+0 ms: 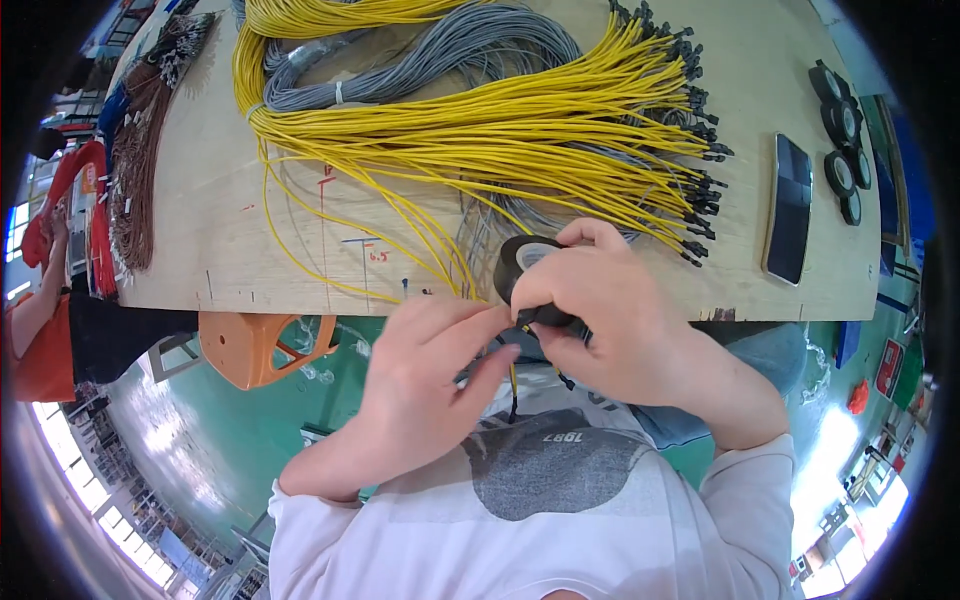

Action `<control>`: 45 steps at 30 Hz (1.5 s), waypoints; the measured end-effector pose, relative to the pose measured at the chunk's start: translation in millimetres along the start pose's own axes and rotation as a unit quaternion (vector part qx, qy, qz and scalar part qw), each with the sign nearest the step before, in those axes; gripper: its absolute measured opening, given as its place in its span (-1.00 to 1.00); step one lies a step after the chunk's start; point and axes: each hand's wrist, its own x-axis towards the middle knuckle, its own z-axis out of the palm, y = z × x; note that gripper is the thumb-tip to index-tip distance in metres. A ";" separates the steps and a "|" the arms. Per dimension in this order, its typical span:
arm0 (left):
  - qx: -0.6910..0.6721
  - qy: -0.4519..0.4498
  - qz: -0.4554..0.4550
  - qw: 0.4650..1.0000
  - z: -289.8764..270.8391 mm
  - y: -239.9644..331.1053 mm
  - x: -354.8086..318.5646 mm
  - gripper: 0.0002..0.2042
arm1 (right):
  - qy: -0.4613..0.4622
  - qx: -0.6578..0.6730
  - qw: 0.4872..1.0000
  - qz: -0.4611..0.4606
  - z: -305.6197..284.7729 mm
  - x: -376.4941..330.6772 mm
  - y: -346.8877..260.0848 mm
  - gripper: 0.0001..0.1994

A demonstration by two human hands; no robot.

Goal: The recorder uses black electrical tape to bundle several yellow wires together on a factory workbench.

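Note:
My right hand (600, 320) grips a roll of black tape (522, 262) just past the near edge of the wooden board (200, 230). My left hand (435, 365) pinches a thin bunch of yellow and grey wires (512, 375) right under the roll, where black tape is wound around them. Both hands touch at the wrapped spot. The wires run up onto the board into a big fan of yellow wires (520, 130) with black end caps. Part of the wrapped section is hidden by my fingers.
A coil of grey wires (440, 60) lies behind the yellow ones. A dark phone (788, 208) and several black tape rolls (842, 140) sit at the right. Brown wires (140, 150) hang at the left edge. An orange stool (260, 345) stands below; a person in orange (40, 340) is at far left.

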 end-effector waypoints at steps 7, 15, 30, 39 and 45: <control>-0.136 0.049 -0.100 0.984 13.6 4.9 0.6 -0.93 | 0.044 -0.067 0.997 0.017 -12.3 -8.9 -15.0 -0.74; -0.340 0.063 -0.148 0.926 22.9 2.8 -5.7 -0.92 | 0.166 0.163 0.953 0.196 19.8 -35.6 -34.4 -0.88; -0.406 0.103 -0.141 0.897 31.0 1.0 -12.2 -0.89 | 0.230 0.090 0.952 0.180 47.2 -29.0 -23.7 -0.83; -0.292 0.147 -0.101 0.939 9.6 -13.9 -17.3 -0.94 | 0.015 -0.028 0.997 0.074 13.8 -13.6 -9.6 -0.80; -0.234 0.205 -0.114 0.944 9.8 -0.3 -14.9 -0.92 | -0.030 -0.055 0.997 0.055 2.2 -1.3 -13.3 -0.87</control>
